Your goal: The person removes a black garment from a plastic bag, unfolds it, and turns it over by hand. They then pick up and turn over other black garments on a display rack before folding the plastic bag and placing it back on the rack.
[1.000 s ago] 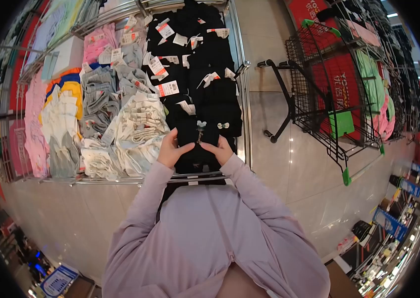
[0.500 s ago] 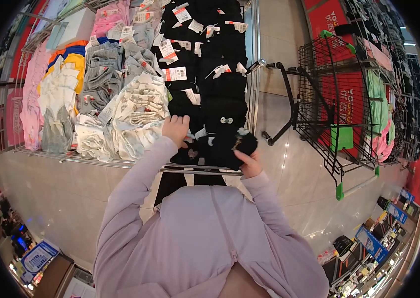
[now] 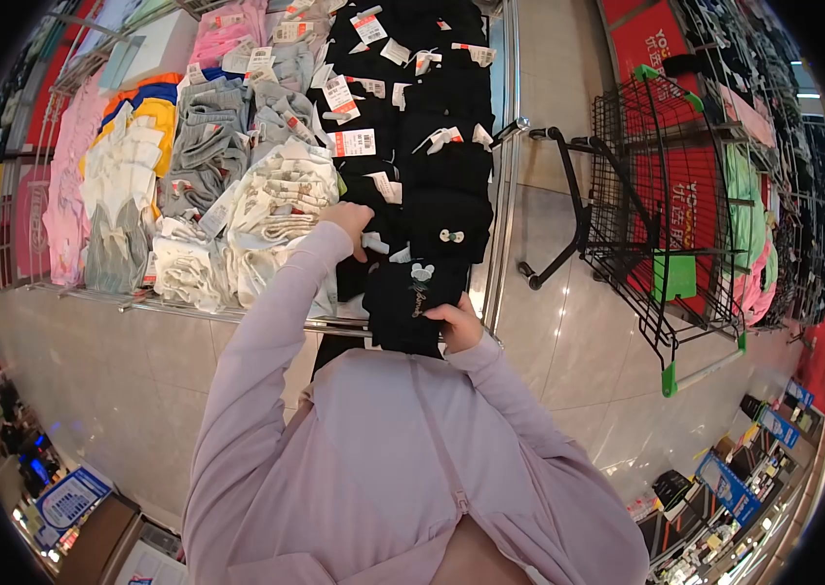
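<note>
A folded black garment (image 3: 402,304), with a light floral motif and script on its front, lies at the near edge of the display. My right hand (image 3: 461,327) grips its right side, thumb on top. My left hand (image 3: 346,222) is at the left column of folded black clothes (image 3: 359,200), its fingers and thumb curled about dark cloth; its fingertips are partly hidden. Just beyond the held garment lies another black folded piece (image 3: 446,214) with a small pale emblem. White price tags (image 3: 354,143) stick up from the black stacks.
Cream printed clothes (image 3: 281,200), grey ones (image 3: 206,136) and pink ones (image 3: 227,34) lie left of the black stacks. A metal rail (image 3: 505,175) edges the display. A black shopping cart (image 3: 661,195) with green parts stands to the right on the tiled floor (image 3: 568,331).
My right hand has brought the black garment left and toward me, and its printed front now shows. My left hand has shifted slightly up, staying at the black stack.
</note>
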`<state>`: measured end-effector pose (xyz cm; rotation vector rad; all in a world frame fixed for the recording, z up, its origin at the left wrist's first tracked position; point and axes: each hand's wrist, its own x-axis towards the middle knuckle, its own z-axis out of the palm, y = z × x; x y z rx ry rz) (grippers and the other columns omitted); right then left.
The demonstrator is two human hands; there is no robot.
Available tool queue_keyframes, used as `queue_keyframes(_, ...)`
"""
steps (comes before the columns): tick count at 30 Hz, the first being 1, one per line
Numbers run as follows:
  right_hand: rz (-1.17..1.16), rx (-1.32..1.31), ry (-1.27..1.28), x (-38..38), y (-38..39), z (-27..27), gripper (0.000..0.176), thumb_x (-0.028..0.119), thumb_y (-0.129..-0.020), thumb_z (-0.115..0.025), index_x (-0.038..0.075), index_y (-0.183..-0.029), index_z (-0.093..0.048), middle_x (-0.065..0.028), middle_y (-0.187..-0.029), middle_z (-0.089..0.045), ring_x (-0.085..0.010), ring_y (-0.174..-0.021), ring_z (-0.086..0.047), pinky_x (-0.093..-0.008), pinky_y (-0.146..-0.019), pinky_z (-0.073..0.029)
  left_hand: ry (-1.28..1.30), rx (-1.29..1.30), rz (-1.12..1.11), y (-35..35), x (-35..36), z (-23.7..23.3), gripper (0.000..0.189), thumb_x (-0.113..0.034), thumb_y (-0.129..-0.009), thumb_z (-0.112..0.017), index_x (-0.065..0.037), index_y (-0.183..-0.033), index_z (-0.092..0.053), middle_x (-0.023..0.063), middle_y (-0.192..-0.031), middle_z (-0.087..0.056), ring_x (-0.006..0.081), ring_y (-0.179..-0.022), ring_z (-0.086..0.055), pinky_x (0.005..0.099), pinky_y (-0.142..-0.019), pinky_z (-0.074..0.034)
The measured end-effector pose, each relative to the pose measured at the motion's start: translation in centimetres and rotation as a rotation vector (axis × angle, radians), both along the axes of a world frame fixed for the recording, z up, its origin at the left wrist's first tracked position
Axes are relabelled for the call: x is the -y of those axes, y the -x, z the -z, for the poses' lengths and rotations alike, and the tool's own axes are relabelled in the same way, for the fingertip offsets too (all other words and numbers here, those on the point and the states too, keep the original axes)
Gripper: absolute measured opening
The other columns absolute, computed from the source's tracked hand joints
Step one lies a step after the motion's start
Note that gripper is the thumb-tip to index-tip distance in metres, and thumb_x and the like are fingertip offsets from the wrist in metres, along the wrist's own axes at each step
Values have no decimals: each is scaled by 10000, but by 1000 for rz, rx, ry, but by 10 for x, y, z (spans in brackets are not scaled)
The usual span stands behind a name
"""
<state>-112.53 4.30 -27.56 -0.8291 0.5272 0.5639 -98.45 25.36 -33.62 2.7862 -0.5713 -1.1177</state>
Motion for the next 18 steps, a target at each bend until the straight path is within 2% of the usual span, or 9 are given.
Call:
queue_keyframes(3, 139, 30, 155, 19, -4, -10, 292, 38, -656, -557, -22, -941, -563, -90, -896, -606, -184, -827, -587, -283, -746, -479, 41, 196, -3, 7, -4, -11, 677, -296, -471, -833, -115, -1066, -567, 65, -1022, -595, 265, -989, -555, 378, -824, -454)
queue_keyframes(5, 286, 157, 118, 40, -16, -37, 362, 39, -635, -527, -22, -990, -556, -104, -914, -607, -208, -850, -594, -319, -770, -493, 71, 369, -6, 22, -5, -29, 616, -279, -496, -822, -126, -1036, -569, 42, -1018, -575, 265, -988, -539, 373, -851, -429)
queue_keyframes(8, 479, 217, 199, 81, -21, -59, 438, 28, -630, -500, -19, -1064, -531, -124, -954, -602, -249, -875, -600, -368, -812, -497, 507, 649, -59, 48, -11, -42, 513, -258, -567, -780, -146, -1012, -553, 20, -1002, -530, 231, -1002, -492, 352, -846, -392)
queue_keyframes(11, 494, 254, 217, 99, -24, -61, 461, 37, -637, -488, -5, -1095, -515, -127, -996, -590, -259, -913, -589, -368, -826, -492, 757, 651, 390, 74, -2, 5, 391, -245, -653, -725, -124, -988, -564, 35, -1015, -527, 223, -1022, -473, 388, -831, -384)
queue_keyframes(14, 524, 233, 263, 93, -20, -44, 450, 35, -635, -479, -17, -1080, -515, -125, -961, -597, -252, -878, -598, -347, -805, -499, 743, 533, 60, 82, 43, 1, 409, -312, -636, -730, -98, -952, -584, 44, -941, -567, 217, -997, -482, 385, -821, -380)
queue_keyframes(17, 437, 183, 233, 80, -13, -39, 449, 32, -622, -477, -30, -1065, -518, -125, -927, -603, -244, -848, -605, -332, -786, -505, 325, 198, 175, 61, 74, -4, 450, -387, -610, -731, -88, -928, -621, 51, -880, -600, 222, -1010, -475, 369, -823, -385)
queue_keyframes(18, 422, 171, 202, 73, -14, -44, 449, 24, -609, -477, -38, -1051, -525, -127, -916, -608, -237, -830, -610, -320, -765, -509, 231, 76, 273, 54, 83, 3, 502, -433, -582, -741, -98, -943, -645, 62, -872, -616, 233, -1017, -495, 358, -838, -409)
